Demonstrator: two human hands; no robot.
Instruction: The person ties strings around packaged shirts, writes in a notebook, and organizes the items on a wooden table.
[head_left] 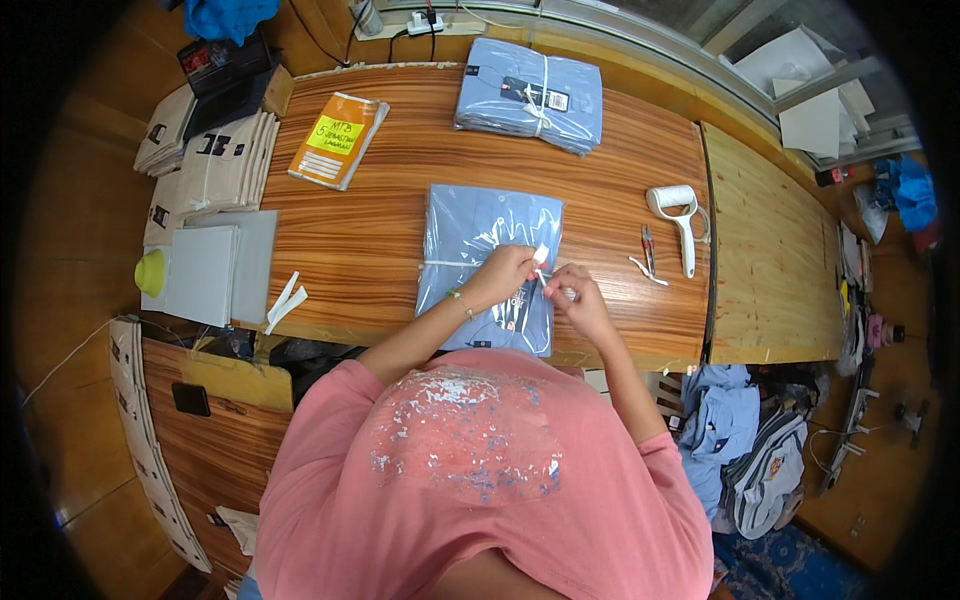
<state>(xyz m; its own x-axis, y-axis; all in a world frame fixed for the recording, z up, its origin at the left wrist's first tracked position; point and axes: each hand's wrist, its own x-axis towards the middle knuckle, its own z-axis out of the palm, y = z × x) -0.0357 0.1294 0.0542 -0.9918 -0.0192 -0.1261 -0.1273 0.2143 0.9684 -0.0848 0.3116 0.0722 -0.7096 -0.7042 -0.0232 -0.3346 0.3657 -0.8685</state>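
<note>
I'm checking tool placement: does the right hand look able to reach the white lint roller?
Probably yes: only a small red-handled tool and a white strip lie between the right hand and the white lint roller, though that hand is occupied at the white tie.

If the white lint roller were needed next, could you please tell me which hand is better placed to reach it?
Probably the right hand: it is nearer the lint roller, while the left hand lies farther left, though both appear to grip the white tie.
</note>
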